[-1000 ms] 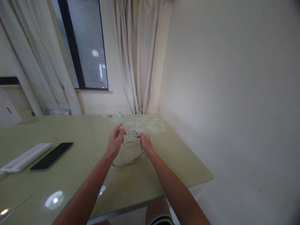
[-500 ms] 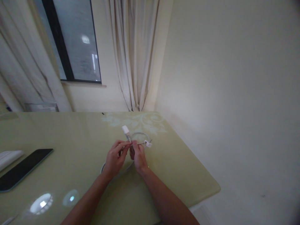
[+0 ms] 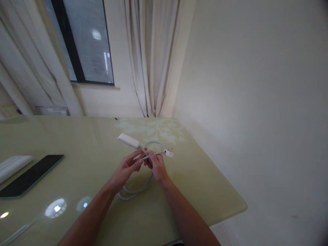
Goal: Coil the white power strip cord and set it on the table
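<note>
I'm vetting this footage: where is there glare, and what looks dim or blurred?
In the head view: round glare on the glossy tabletop, picture's lower left; light reflections in the window; wall dimming toward the picture's right edge; plug slightly soft, prongs faint.

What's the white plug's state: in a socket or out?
Out: the white plug sticks out past the right hand, its prongs bare.

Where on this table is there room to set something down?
Bare table: between the dark slab and the left hand, and from the right hand to the table's right edge. Crowded: around both hands, with the looped cable and white plug, and at far left, where a white strip lies beside the slab.
</note>
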`<action>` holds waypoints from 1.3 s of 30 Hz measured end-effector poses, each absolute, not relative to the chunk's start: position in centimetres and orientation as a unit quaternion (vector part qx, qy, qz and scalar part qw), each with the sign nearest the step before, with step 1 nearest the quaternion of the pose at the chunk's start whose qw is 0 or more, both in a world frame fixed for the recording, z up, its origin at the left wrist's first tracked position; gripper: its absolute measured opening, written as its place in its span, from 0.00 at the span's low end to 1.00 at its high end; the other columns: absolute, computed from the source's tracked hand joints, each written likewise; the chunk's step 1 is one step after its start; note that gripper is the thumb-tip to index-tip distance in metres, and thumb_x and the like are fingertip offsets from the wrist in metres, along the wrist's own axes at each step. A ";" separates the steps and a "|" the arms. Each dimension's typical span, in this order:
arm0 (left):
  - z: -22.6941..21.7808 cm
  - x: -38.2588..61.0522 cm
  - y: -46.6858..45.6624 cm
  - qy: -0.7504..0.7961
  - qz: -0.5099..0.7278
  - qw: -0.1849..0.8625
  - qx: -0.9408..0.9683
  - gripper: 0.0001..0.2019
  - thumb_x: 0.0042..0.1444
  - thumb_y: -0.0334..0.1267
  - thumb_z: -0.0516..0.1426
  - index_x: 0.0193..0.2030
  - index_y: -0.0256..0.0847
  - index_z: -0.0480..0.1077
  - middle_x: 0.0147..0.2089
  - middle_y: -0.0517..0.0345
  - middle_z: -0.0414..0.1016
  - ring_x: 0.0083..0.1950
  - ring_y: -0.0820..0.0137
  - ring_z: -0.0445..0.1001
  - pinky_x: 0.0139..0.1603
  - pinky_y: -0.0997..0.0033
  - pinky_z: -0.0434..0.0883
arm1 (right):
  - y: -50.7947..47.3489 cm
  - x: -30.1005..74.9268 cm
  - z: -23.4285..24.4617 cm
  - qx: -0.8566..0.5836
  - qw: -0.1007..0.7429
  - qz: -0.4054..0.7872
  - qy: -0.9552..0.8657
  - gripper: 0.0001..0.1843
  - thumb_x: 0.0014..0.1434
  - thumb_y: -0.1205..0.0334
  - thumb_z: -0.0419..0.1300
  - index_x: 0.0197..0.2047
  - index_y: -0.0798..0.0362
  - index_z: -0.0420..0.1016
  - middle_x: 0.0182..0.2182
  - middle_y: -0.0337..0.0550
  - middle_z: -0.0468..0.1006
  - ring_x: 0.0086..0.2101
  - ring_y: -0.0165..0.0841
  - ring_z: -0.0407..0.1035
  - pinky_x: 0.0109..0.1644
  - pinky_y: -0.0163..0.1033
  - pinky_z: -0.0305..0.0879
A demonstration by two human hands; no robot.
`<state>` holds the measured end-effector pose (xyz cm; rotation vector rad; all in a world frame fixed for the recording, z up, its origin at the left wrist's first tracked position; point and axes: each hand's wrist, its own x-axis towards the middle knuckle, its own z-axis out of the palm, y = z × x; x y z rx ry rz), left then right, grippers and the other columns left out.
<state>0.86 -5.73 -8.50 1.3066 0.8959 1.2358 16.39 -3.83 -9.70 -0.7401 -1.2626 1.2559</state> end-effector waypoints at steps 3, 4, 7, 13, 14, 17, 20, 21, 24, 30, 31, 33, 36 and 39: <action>-9.0 1.0 -6.0 0.357 0.525 0.566 0.526 0.29 0.51 0.49 0.73 0.60 0.46 0.81 0.40 0.49 0.81 0.37 0.67 0.70 0.34 0.72 0.64 | -3.8 16.7 -9.8 -0.323 0.564 0.525 -0.549 0.35 0.65 0.30 0.56 0.23 0.53 0.73 0.19 0.37 0.66 0.21 0.26 0.53 0.26 0.36 0.48; -9.1 1.1 -6.1 0.356 0.528 0.571 0.518 0.29 0.50 0.49 0.73 0.59 0.46 0.82 0.39 0.50 0.80 0.36 0.68 0.70 0.33 0.72 0.64 | -3.8 16.8 -9.8 -0.324 0.561 0.521 -0.556 0.36 0.66 0.30 0.55 0.23 0.53 0.74 0.19 0.37 0.67 0.22 0.27 0.54 0.27 0.36 0.49; -9.2 1.4 -6.2 0.361 0.552 0.570 0.489 0.25 0.49 0.48 0.74 0.55 0.47 0.84 0.36 0.53 0.79 0.31 0.71 0.66 0.32 0.72 0.63 | -3.9 16.9 -9.8 -0.342 0.559 0.488 -0.577 0.39 0.66 0.28 0.53 0.21 0.53 0.73 0.18 0.38 0.66 0.22 0.28 0.55 0.28 0.37 0.50; -9.2 2.0 -6.5 0.357 0.584 0.561 0.466 0.19 0.48 0.46 0.74 0.47 0.44 0.85 0.39 0.50 0.82 0.32 0.70 0.69 0.31 0.71 0.65 | -3.9 16.8 -10.2 -0.372 0.567 0.431 -0.596 0.43 0.68 0.26 0.47 0.20 0.53 0.74 0.20 0.41 0.71 0.25 0.30 0.63 0.33 0.37 0.58; -9.3 2.1 -6.5 0.360 0.591 0.557 0.460 0.19 0.48 0.46 0.74 0.46 0.43 0.85 0.38 0.50 0.82 0.32 0.70 0.70 0.31 0.71 0.66 | -3.9 16.8 -10.3 -0.379 0.572 0.427 -0.589 0.43 0.68 0.26 0.47 0.21 0.53 0.74 0.20 0.42 0.72 0.25 0.31 0.63 0.33 0.37 0.59; -9.5 2.1 -6.6 0.376 0.606 0.537 0.451 0.17 0.47 0.45 0.74 0.43 0.41 0.84 0.35 0.51 0.82 0.30 0.69 0.71 0.30 0.70 0.67 | -3.6 16.9 -10.4 -0.394 0.581 0.442 -0.559 0.42 0.67 0.25 0.47 0.22 0.53 0.76 0.20 0.42 0.72 0.25 0.31 0.64 0.33 0.37 0.60; -9.7 2.1 -6.6 0.397 0.619 0.503 0.453 0.17 0.46 0.44 0.74 0.41 0.41 0.83 0.31 0.55 0.80 0.29 0.70 0.71 0.30 0.70 0.69 | -3.5 17.3 -10.6 -0.411 0.572 0.451 -0.549 0.42 0.66 0.25 0.50 0.22 0.53 0.76 0.20 0.43 0.73 0.25 0.32 0.67 0.33 0.37 0.62; -9.8 2.1 -6.6 0.404 0.626 0.489 0.453 0.17 0.46 0.44 0.75 0.40 0.41 0.82 0.30 0.56 0.80 0.28 0.70 0.71 0.30 0.69 0.69 | -3.5 17.4 -10.6 -0.427 0.570 0.436 -0.550 0.41 0.66 0.26 0.51 0.22 0.53 0.76 0.20 0.43 0.74 0.25 0.33 0.67 0.33 0.37 0.62; -9.9 2.3 -6.7 0.422 0.645 0.451 0.449 0.17 0.44 0.45 0.76 0.38 0.40 0.81 0.29 0.57 0.78 0.27 0.70 0.72 0.29 0.69 0.70 | -3.9 17.5 -10.5 -0.488 0.576 0.354 -0.552 0.36 0.66 0.30 0.55 0.23 0.53 0.75 0.21 0.41 0.73 0.25 0.32 0.66 0.33 0.37 0.60; -9.2 2.6 -7.0 0.466 0.650 0.410 0.439 0.19 0.41 0.48 0.76 0.35 0.40 0.79 0.25 0.58 0.77 0.26 0.68 0.73 0.27 0.69 0.69 | -4.7 17.3 -10.0 -0.492 0.637 0.297 -0.513 0.22 0.64 0.38 0.64 0.41 0.50 0.74 0.31 0.40 0.79 0.32 0.35 0.73 0.39 0.37 0.68; -9.0 2.5 -7.0 0.477 0.645 0.407 0.437 0.19 0.41 0.49 0.76 0.35 0.40 0.79 0.24 0.58 0.76 0.25 0.68 0.72 0.26 0.70 0.68 | -4.8 17.2 -10.1 -0.479 0.639 0.305 -0.518 0.21 0.66 0.40 0.64 0.47 0.51 0.74 0.34 0.42 0.81 0.35 0.36 0.75 0.43 0.38 0.70; -8.7 2.4 -7.0 0.490 0.641 0.402 0.433 0.20 0.41 0.49 0.75 0.35 0.40 0.79 0.22 0.58 0.75 0.24 0.68 0.72 0.25 0.70 0.68 | -4.8 17.1 -10.3 -0.445 0.627 0.313 -0.558 0.21 0.69 0.46 0.61 0.57 0.51 0.74 0.43 0.47 0.84 0.43 0.38 0.78 0.50 0.41 0.72; -8.6 1.9 -6.9 0.478 0.649 0.401 0.435 0.19 0.42 0.48 0.75 0.35 0.40 0.78 0.24 0.57 0.78 0.25 0.68 0.74 0.26 0.69 0.69 | -4.6 17.1 -11.1 -0.407 0.595 0.262 -0.642 0.28 0.67 0.53 0.64 0.68 0.51 0.70 0.54 0.53 0.81 0.49 0.41 0.77 0.57 0.44 0.71; -8.7 1.3 -6.8 0.457 0.652 0.416 0.440 0.18 0.44 0.47 0.75 0.36 0.41 0.77 0.25 0.59 0.77 0.25 0.68 0.74 0.27 0.70 0.70 | -4.1 17.4 -11.9 -0.382 0.573 0.187 -0.701 0.34 0.62 0.67 0.63 0.71 0.53 0.67 0.56 0.54 0.79 0.50 0.42 0.74 0.58 0.46 0.70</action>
